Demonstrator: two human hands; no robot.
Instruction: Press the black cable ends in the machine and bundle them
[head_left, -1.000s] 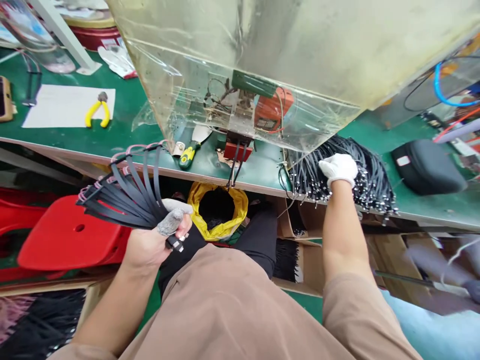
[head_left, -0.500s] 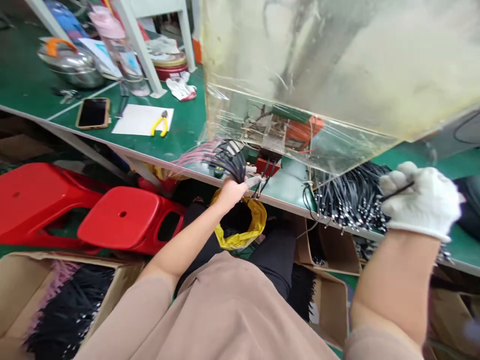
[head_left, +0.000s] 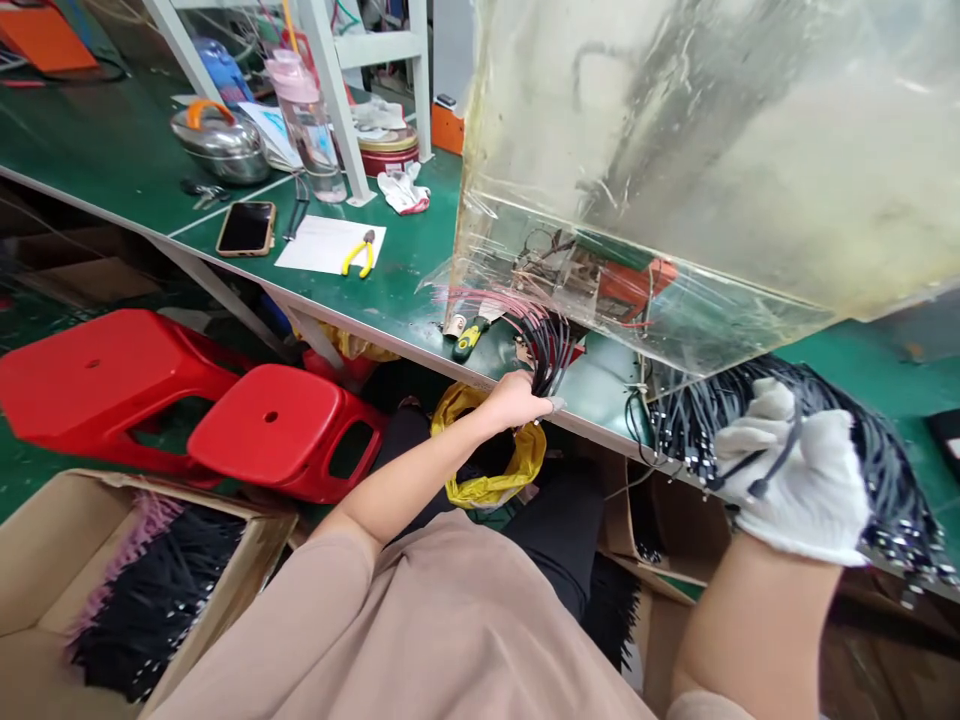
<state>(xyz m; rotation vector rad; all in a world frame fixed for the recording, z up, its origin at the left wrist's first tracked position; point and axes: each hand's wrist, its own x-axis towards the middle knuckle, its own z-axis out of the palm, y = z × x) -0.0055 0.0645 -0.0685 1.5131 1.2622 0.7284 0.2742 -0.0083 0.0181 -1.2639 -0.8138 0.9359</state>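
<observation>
My left hand (head_left: 519, 400) is closed round a bundle of black cables (head_left: 549, 345) with pink wire ends, held at the bench's front edge before a small red machine part. A light cover shows on the thumb tip. On the right, my right hand (head_left: 802, 480), in a white glove, has its fingers curled round a black cable (head_left: 780, 455). It is over a pile of black cables (head_left: 885, 450) with silvery ends that hang past the bench edge. A clear plastic shield (head_left: 660, 130) stands over the machine, between my hands.
Yellow-handled cutters (head_left: 358, 255), a phone (head_left: 246, 229) and a screwdriver (head_left: 471, 338) lie on the green bench (head_left: 420, 250). Below are red stools (head_left: 277, 425), a yellow-lined bin (head_left: 480, 490) and a carton (head_left: 45, 570) of cables. A pot (head_left: 225, 150) and bottle (head_left: 311, 135) stand farther back.
The view has swung left, so the bench items appear farther right. My right hand has moved inward over the cable pile. My left hand still grips the bundle, now slightly lower before the machine.
</observation>
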